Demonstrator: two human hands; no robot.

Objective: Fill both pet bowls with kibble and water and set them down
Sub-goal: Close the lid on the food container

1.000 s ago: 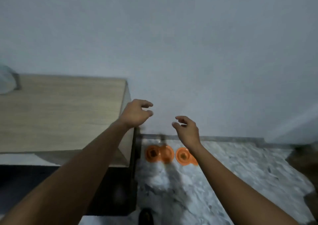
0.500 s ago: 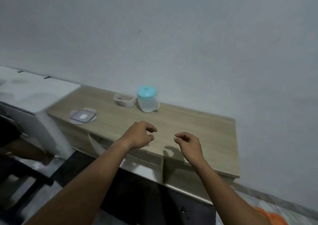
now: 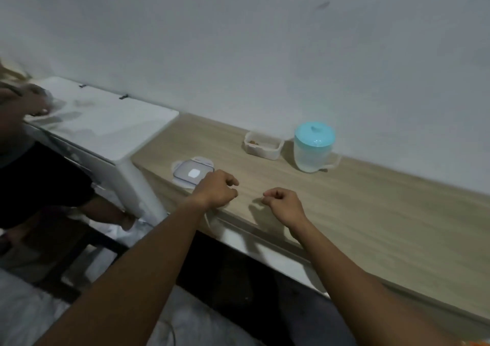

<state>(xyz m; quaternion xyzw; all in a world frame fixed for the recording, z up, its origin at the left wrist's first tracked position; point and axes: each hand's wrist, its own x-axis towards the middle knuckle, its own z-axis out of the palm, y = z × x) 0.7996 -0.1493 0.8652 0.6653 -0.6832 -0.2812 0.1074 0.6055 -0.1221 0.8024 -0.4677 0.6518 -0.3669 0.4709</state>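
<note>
Sitting beside jug (image 3: 313,147), tub (image 3: 263,148) with kibble (image 3: 253,142).

Jug (image 3: 313,148) right of container (image 3: 263,148), on counter (image 3: 371,213)

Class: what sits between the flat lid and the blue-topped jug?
Head view: an open clear tub holding a few brown bits, nearer the jug than the lid.

Left hand (image 3: 214,189) and right hand (image 3: 285,205) are bare, as are both forearms (image 3: 148,261).
</note>
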